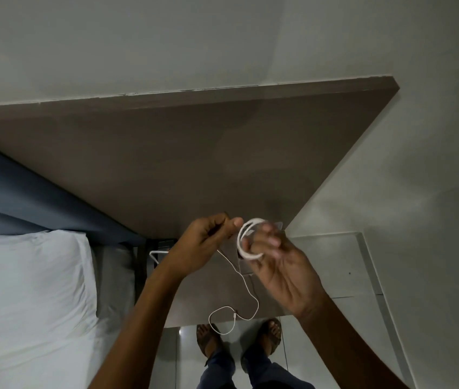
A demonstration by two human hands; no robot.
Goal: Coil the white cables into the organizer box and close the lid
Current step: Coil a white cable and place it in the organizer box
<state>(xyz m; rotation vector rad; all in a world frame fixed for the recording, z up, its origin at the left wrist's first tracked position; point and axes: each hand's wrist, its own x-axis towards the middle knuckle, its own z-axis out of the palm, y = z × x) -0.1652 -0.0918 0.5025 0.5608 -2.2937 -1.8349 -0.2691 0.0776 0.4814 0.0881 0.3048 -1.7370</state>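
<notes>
A white cable is wound in a small coil (241,245) around the fingers of my right hand (284,273), which is blurred. My left hand (205,242) pinches the thin strand of the same cable just left of the coil. The loose tail (246,287) drops from my left hand and ends in a loop (222,318) lying at the front edge of the brown table (166,153). Behind my hands a clear, box-like shape (246,272) sits on the table, mostly hidden; I cannot tell whether its lid is up.
A bed with a white sheet (26,290) and a dark blue headboard (26,197) stands at the left. Another white item (155,252) shows in the gap beside the bed. The table's right edge meets a pale wall. My sandalled feet (239,341) stand on the tiled floor.
</notes>
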